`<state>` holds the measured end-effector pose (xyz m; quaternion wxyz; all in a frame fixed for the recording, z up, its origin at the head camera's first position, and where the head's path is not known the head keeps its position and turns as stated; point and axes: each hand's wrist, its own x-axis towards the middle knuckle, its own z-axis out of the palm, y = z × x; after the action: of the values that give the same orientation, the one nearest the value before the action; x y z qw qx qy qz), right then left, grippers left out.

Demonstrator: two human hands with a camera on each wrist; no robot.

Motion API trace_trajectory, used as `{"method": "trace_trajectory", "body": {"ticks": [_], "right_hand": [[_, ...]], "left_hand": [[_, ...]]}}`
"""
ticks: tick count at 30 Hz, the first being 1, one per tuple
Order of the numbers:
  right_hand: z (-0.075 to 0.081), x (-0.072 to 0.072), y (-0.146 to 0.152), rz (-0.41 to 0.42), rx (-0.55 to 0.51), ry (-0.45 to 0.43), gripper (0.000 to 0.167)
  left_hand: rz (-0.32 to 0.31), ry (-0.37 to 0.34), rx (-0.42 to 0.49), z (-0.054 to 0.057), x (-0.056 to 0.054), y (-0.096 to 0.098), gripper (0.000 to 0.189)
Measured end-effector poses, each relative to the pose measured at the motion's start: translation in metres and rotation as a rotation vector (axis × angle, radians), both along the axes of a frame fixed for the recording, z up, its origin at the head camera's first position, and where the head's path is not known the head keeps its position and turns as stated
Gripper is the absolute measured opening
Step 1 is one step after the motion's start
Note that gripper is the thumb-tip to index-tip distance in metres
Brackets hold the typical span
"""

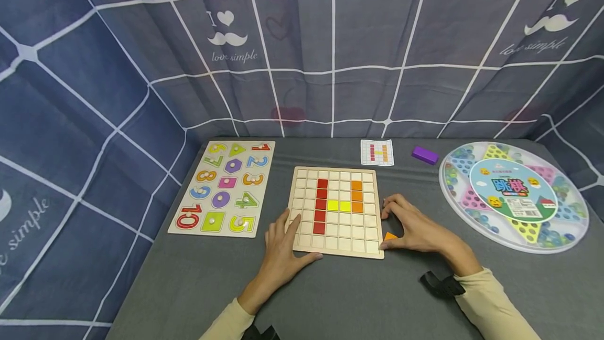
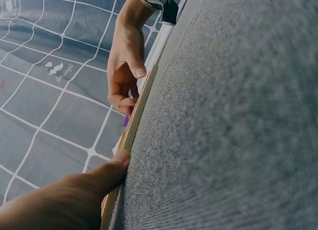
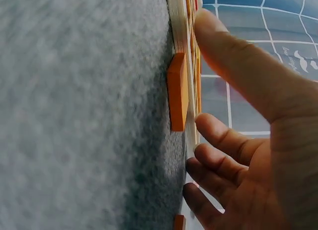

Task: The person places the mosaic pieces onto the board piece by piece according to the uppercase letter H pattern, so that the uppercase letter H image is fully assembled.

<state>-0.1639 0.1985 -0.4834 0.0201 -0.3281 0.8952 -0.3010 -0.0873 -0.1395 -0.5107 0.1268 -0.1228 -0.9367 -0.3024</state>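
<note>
A wooden grid board (image 1: 302, 243) lies flat on the table, bearing a column of several red tiles (image 1: 320, 204), two yellow tiles (image 1: 339, 205) and three orange tiles (image 1: 357, 197). My left hand (image 1: 280, 251) rests with spread fingers at its near left corner, the thumb against the near edge. At the right edge, my right hand (image 1: 417, 229) touches the board with its thumb by the near corner. Between that thumb and the fingers, a loose orange tile (image 3: 178, 93) lies on the cloth beside the board. Another orange piece (image 3: 180, 222) shows at the bottom of the right wrist view.
Behind the board lies a small pattern card (image 1: 377, 152), with a purple block (image 1: 425, 155) to its right. A number puzzle board (image 1: 220, 188) is on the left. A round Chinese checkers set (image 1: 453, 209) occupies the right. Grid-patterned curtains (image 1: 302, 93) enclose the table.
</note>
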Motion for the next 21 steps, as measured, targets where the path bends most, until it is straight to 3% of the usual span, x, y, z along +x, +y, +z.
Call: {"method": "trace_trajectory", "body": {"ticks": [10,21], "right_hand": [[0.0027,-0.0010,0.0024,0.054,0.006,-0.016,0.044],[0.0038,-0.0015,0.0080,0.046,0.033,-0.074,0.040]], "left_hand": [[-0.004,0.002,0.001,0.0012,-0.0010,0.0000,0.099],[-0.010,0.014,0.001,-0.0012,-0.0012,0.0003,0.100]]}}
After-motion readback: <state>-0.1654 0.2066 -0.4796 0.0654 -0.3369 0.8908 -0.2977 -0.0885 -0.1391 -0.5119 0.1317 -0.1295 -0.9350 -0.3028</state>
